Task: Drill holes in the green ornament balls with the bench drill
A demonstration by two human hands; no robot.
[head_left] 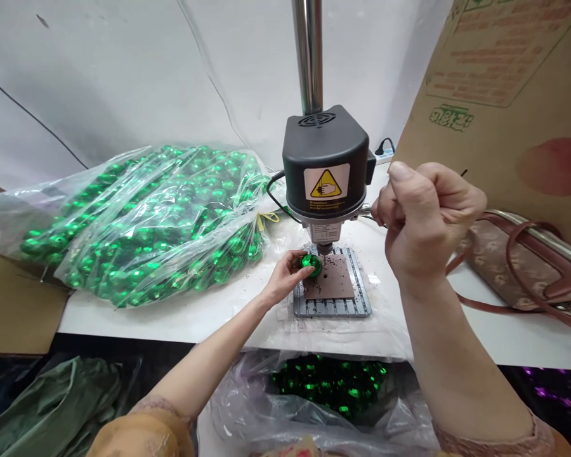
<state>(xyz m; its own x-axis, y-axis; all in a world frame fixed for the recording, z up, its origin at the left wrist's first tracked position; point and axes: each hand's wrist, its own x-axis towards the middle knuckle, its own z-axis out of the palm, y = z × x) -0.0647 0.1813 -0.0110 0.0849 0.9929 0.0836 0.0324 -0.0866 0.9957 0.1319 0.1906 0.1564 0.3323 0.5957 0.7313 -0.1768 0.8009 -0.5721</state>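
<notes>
A small black bench drill press (327, 149) with a yellow warning label stands on the white table. My left hand (285, 277) pinches a shiny green faceted ball (309, 264) beside the drill chuck (323, 249), over a brown board (339, 287) with a dark hole. That board lies on the slotted metal base (333, 310), with dark crumbs scattered around. To the right of the motor head, my right hand (421, 219) is closed around the press's metal lever (365, 210); most of the lever is hidden by the fist. Whether the bit touches the ball, I cannot tell.
At left lies a big clear bag (162, 222) of green balls, tied with yellow. Below the table edge, an open plastic bag holds more green balls (330, 384). A patterned handbag (518, 266) and a large cardboard box (499, 120) stand at right.
</notes>
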